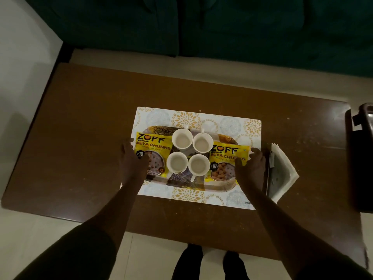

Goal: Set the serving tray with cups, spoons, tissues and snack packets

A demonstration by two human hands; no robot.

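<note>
- Tray lies on a patterned mat in the middle of the brown counter, its long sides running left to right
- Four white cups stand in a tight square at the tray's centre, each holding a pale liquid; the two far handles point away, the near right one points toward the person
- Left packet, yellow and marked "ZOFF SOYA CHUNKS", lies flat over the tray's left end, touching the left cups
- Right packet, the same kind, lies over the right end beside the right cups
- Left hand sits at the tray's left end, its fingers curled around the rim and packet edge; whether they grip firmly cannot be told
- Right hand sits at the right end, fingers bent over the packet's corner and the rim; grip likewise unclear
- Tissues, a white folded stack, lie on the counter just right of the mat, near the right hand but apart from it
- A dark object shows at the counter's right edge, partly cut off
- Beyond the counter stands a teal sofa; the floor is pale tile, and the person's feet show below the near edge
</note>
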